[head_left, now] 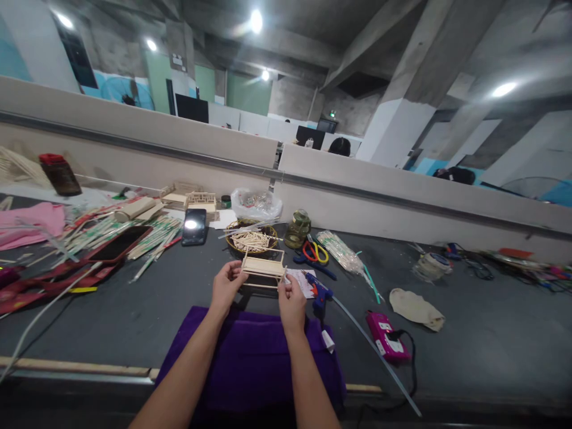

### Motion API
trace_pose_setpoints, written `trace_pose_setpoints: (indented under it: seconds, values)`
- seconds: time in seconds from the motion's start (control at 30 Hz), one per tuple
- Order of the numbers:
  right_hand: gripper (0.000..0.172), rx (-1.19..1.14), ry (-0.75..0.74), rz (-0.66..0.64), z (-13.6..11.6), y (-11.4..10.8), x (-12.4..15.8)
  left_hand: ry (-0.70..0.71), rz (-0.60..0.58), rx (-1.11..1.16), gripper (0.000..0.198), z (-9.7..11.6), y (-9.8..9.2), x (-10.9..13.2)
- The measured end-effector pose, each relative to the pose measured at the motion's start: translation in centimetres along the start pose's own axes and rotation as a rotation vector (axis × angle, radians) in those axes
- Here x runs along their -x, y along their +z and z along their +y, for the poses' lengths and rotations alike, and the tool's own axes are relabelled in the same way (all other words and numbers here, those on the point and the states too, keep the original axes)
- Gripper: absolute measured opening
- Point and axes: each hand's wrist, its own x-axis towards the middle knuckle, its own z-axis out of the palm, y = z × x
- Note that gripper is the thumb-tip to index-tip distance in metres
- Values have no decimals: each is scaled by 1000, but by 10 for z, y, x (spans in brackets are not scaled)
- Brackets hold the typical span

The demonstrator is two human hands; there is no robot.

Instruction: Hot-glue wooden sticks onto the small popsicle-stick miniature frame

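A small frame of pale wooden sticks (263, 267) is held up between both hands, above the dark table. My left hand (228, 283) grips its left end between thumb and fingers. At its right end, my right hand (291, 296) pinches the lower corner. Just behind the frame is a round basket (230, 239) with short wooden sticks in it. A blue glue gun (320, 291) lies right of my right hand, beside a printed paper (304, 282) partly covered by it. Purple cloth (252, 357) lies beneath my forearms.
Scissors (318, 252), a glass jar (298, 229) and bagged sticks (342, 252) stand or lie behind right. A pink power strip (386, 336) with a cord lies right. Phones, stick bundles and small wooden models (201, 201) occupy the left. A low partition (393, 202) runs behind.
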Motion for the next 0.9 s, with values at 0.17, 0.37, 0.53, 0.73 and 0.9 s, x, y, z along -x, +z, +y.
trace_pose_setpoints:
  seconds: [0.17, 0.37, 0.53, 0.73, 0.9]
  values:
    - [53, 8, -47, 34, -8, -2, 2, 6, 7, -14, 49, -2, 0, -1]
    - [53, 22, -74, 10, -14, -2, 2, 0, 1, -10, 50, -4, 0, -2]
    - [51, 22, -102, 11, -12, -1, 3, 11, 16, -17, 48, -5, 0, -2]
    - [51, 9, -82, -11, -8, 1, 3, 11, 9, -12, 49, -5, 0, -3]
    - [50, 18, -86, -17, -7, 1, 2, 13, -6, -11, 50, -6, -1, -3]
